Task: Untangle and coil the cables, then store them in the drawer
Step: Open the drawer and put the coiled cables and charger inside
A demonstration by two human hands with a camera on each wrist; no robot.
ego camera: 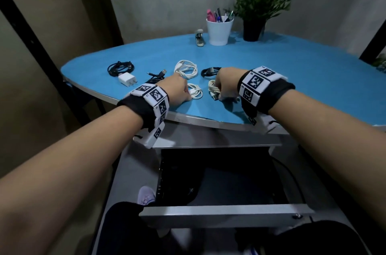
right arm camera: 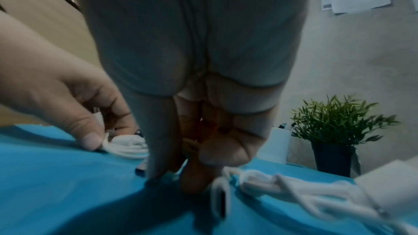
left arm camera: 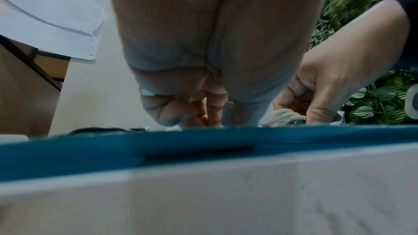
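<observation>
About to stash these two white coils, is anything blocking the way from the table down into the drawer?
Nothing visible does. The drawer stands open right below the table edge, under both hands' white coils.

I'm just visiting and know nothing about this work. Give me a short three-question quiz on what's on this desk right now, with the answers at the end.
1. True or false: the drawer below the blue table is pulled open.
2. Which hand is on the white coiled cable nearest the table's front edge? A) the left hand B) the right hand C) neither
3. Fill in: the white cup of pens stands between the potted plant and the ____.

Key
1. True.
2. A; the right hand is curled on the cream cable bundle beside it.
3. The stapler.
</observation>
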